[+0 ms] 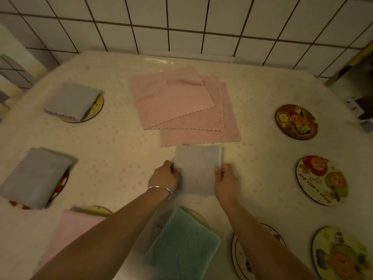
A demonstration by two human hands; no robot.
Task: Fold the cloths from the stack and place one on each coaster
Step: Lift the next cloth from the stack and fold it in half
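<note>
- My left hand (166, 174) pinches the left edge of a folded grey cloth (197, 170), thumb on top; a silver bangle (161, 189) sits on that wrist.
- My right hand (225, 178) grips the cloth's right edge the same way, so I hold it flat on the table (113, 142), just in front of the stack.
- The stack of pink cloths (181, 106) lies unfolded and fanned at the table's middle, its near edge touching the grey cloth.
- On my left, 2 folded grey cloths (72, 100) (34, 176) each cover a coaster; nearer me, a folded pink cloth (70, 231) and a teal cloth (183, 245) do too.
- On my right, 3 cartoon coasters (296, 121) (322, 179) (341, 253) lie bare, and a 4th coaster (240, 257) shows partly under my right forearm.
</note>
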